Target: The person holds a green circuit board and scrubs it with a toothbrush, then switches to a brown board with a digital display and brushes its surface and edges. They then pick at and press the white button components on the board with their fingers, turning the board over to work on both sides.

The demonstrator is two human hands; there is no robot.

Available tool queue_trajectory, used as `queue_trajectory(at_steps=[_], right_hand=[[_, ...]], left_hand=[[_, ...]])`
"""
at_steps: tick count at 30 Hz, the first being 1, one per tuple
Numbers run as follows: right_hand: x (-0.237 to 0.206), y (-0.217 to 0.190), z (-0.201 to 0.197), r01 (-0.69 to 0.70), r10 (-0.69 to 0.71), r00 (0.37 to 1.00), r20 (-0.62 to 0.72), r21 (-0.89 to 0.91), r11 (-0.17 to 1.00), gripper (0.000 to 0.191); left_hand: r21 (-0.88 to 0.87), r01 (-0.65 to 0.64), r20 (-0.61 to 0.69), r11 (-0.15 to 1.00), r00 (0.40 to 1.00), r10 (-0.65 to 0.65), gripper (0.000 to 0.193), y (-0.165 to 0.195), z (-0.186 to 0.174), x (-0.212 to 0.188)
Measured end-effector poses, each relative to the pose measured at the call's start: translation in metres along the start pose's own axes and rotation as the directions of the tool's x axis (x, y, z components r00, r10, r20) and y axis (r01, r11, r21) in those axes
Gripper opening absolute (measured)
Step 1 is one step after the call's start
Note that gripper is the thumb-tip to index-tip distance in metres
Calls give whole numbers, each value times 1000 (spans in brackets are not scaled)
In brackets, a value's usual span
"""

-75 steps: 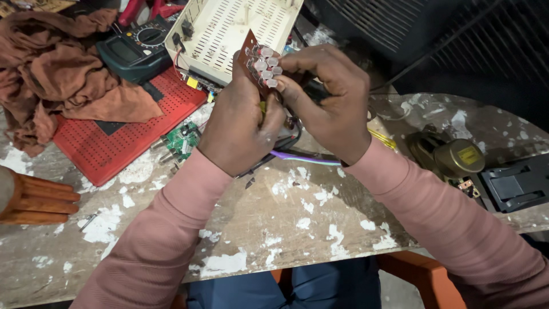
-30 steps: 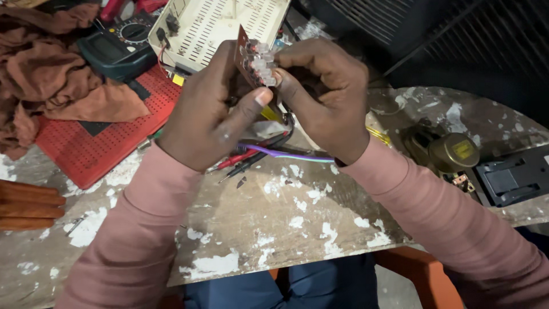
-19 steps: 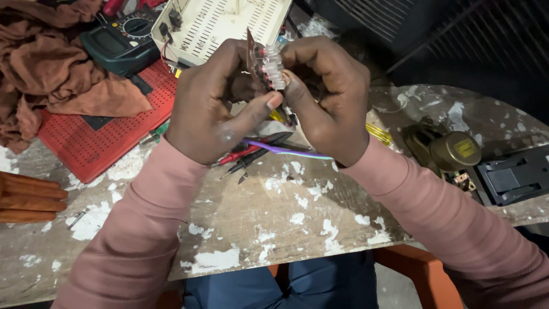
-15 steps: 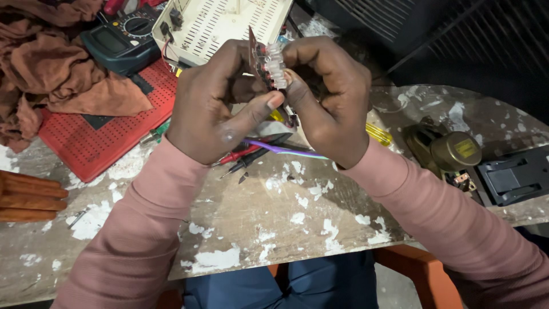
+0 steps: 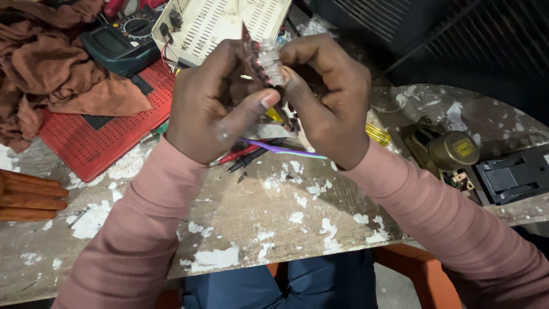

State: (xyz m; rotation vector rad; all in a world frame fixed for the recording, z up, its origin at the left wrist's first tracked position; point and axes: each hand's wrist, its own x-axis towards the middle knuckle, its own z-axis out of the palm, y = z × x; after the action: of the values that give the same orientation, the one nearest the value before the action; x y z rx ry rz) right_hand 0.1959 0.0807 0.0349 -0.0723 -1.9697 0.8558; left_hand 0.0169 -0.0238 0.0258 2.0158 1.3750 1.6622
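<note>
Small circuit board (image 5: 260,60), pinched between curled left hand (image 5: 209,109) and right hand (image 5: 331,100), above workbench (image 5: 274,212)

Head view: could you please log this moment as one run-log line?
left hand: holds small circuit board | right hand: pinches it | purple wire: on workbench

A worn workbench (image 5: 286,229), its grey top flaking with white paint patches, carries everything. Taking the red perforated mat (image 5: 103,131) at its left as landmark: a rumpled brown cloth (image 5: 51,74) overlaps the mat's far left edge, a dark green multimeter (image 5: 123,43) sits at its far corner, and a cream vented case (image 5: 220,23) lies just right of that. Red and black probes (image 5: 243,160) and a purple wire (image 5: 286,150) lie right of the mat; a brass-coloured round part (image 5: 454,150) and a black cradle (image 5: 509,177) rest well to the right.
</note>
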Motion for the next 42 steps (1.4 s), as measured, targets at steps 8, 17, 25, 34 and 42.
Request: queue_trajectory(at_steps=[8,17,25,34,42], right_hand=[[5,1,2,-78,95,993,-75,209,975,19],[2,18,-8,-133,129,991,36,159,978,23],[3,20,-7,-146,123,986,115,210,967,20],[6,19,-9,-268,229,961,157,307,913,20],[6,21,-10,-175,145,980,134,242,954,20]], left_hand=[[72,-40,-56,997,997,44,41,-3,1,1],[162,-96,-73,982,991,109,50,-3,-2,2],[190,-130,-55,973,988,143,45,-2,-4,3],[187,-107,-40,977,992,116,46,-1,-7,1],[133,-98,-15,986,995,101,48,1,-13,2]])
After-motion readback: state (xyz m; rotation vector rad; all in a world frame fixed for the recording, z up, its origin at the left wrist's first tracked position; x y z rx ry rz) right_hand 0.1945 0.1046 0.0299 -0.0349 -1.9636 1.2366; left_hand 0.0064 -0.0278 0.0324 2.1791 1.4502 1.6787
